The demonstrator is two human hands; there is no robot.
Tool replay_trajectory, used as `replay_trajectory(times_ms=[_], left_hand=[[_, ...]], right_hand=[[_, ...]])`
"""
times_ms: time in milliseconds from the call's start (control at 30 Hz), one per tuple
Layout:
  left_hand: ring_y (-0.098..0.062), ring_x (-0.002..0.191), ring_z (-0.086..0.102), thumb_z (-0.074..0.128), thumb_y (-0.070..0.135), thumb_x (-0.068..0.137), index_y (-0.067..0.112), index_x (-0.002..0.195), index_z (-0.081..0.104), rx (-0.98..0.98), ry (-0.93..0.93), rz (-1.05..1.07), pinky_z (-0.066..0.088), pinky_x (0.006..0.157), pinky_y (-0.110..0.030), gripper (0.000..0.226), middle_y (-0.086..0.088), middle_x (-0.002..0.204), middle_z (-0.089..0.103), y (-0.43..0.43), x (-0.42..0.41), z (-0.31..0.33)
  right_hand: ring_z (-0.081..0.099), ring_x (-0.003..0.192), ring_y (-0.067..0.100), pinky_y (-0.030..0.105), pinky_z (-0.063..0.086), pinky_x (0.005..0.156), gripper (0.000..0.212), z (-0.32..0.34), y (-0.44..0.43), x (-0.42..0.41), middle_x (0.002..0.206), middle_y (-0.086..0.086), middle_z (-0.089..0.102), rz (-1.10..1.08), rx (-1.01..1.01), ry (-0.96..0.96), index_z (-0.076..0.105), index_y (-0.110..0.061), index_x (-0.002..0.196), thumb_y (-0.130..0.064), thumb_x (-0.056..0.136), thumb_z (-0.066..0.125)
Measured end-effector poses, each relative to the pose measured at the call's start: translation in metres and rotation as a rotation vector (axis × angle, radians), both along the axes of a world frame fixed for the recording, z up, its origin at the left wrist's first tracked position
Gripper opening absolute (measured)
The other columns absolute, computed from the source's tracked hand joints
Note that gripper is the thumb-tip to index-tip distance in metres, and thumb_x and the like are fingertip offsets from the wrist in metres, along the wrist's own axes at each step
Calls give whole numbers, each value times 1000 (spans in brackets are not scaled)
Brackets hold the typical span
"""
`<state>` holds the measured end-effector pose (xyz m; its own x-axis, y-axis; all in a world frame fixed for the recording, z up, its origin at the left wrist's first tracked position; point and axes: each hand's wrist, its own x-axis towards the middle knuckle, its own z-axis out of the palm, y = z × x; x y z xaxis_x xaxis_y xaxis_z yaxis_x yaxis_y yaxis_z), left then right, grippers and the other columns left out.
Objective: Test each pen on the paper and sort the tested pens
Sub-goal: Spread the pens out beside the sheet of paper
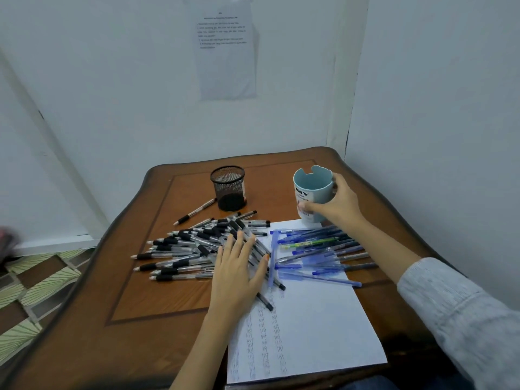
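A heap of black-grip pens (191, 246) lies on the wooden table (157, 302), left of a white paper (315, 327) marked with rows of scribbles. My left hand (239, 271) rests flat, fingers spread, on the heap's right edge where it meets the paper. Blue pens and one green pen (318, 249) lie across the paper's top. My right hand (337, 204) grips a light blue cup (312, 192), tilted toward me, above the paper's far corner. The cup looks empty.
A black mesh pen holder (228, 188) stands at the back of the table, with one loose pen (194, 211) beside it. White walls close in behind and to the right. A printed sheet (225, 46) hangs on the back wall. Patterned floor shows at left.
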<state>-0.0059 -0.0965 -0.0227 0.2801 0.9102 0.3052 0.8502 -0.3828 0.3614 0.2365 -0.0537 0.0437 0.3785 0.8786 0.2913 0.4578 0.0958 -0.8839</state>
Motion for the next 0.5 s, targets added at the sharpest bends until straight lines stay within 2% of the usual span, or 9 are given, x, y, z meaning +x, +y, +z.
replay_trajectory(times_ms=[100,267,500], left_hand=[[-8,146,-7,11,70,84,33,149,24,-11,-20,3,-10,112,-21,76,12,159,5,1,-1,-2],[1,141,-18,2,73,77,36,150,21,-17,-44,15,-21,106,-13,84,16,158,-3,2,-1,-3],[2,139,-21,1,74,76,36,150,21,-38,-64,17,-20,106,-13,86,17,157,-8,3,0,-3]], right_hand=[[52,112,16,26,47,86,88,-7,19,-3,127,-1,55,-22,-21,82,42,-18,134,-19,60,90],[51,118,17,30,48,90,87,-13,50,-11,134,4,52,-46,-74,183,39,-16,135,-18,63,88],[47,127,21,36,45,100,86,-18,76,-14,139,5,49,-42,-150,138,36,-15,138,-18,68,86]])
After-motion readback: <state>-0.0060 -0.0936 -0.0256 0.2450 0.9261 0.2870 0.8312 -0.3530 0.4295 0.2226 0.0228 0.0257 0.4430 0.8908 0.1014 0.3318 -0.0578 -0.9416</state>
